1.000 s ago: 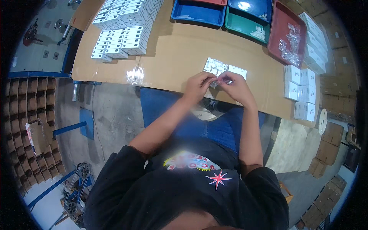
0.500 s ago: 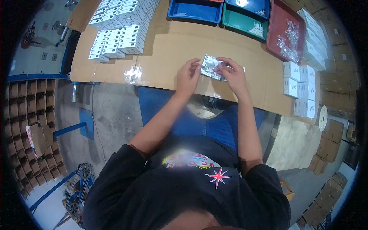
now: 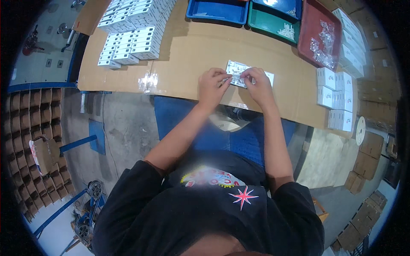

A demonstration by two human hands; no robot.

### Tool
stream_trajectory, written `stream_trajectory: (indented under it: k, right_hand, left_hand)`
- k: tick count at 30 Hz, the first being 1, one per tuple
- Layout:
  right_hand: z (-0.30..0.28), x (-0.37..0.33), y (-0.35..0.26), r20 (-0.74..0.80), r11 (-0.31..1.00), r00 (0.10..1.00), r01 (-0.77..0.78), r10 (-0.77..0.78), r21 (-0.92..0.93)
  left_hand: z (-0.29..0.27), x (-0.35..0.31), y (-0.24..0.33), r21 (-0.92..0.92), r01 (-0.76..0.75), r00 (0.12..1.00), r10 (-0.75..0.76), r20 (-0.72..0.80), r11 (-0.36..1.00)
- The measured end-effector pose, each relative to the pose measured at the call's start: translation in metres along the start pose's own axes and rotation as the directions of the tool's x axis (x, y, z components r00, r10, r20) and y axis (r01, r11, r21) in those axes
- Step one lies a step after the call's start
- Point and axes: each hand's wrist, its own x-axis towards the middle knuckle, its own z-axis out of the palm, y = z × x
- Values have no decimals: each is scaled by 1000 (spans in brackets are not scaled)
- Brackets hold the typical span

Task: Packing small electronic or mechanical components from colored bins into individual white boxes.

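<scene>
A flat white item with dark printed pictures (image 3: pixel 234 66), either a leaflet or a thin box, lies near the front edge of the table. Over it my left hand (image 3: pixel 210 88) is closed, thumb and forefinger pinched together at its left side. My right hand (image 3: pixel 259 87) is also closed in a pinch, a short distance to the right. Something small and pale seems to be between the two sets of fingertips, too small to name. A plain white part (image 3: pixel 270 77) shows beside my right hand, partly hidden behind it.
Stacked white boxes (image 3: pixel 145 49) stand at the back left of the cardboard-covered table (image 3: pixel 188 59). Along the back are a blue tray (image 3: pixel 218 19), a green tray (image 3: pixel 269 27) with white sticks, and a red tray (image 3: pixel 305 40) with clear bags. More white boxes (image 3: pixel 325 97) stand right.
My left fingers have closed from a looser curl and moved right over the printed item. My right fingers have drawn together into a pinch, uncovering more of the white part beside them.
</scene>
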Motion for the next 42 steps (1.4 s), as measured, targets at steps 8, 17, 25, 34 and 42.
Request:
stream_trajectory:
  k: [8, 17, 25, 34, 42]
  right_hand:
    - [2, -1, -2, -87, 984, 988, 117, -130, -134]
    - [4, 0, 8, -56, 999, 998, 3, -5, -38]
    - [-2, 2, 1, -23, 995, 1000, 14, -17, -95]
    - [4, 5, -2, -57, 983, 984, -171, 168, -61]
    - [14, 4, 9, -133, 982, 973, -185, 187, 26]
  left_hand:
    - [4, 1, 2, 29, 32, 999, -31, -36, 999]
    - [5, 10, 10, 30, 113, 993, -114, 38, 993]
    - [1, 14, 5, 48, 73, 994, -77, 82, 996]
    - [1, 17, 13, 152, 22, 998, -31, 57, 988]
    - [-1, 20, 17, 77, 86, 982, -98, 163, 993]
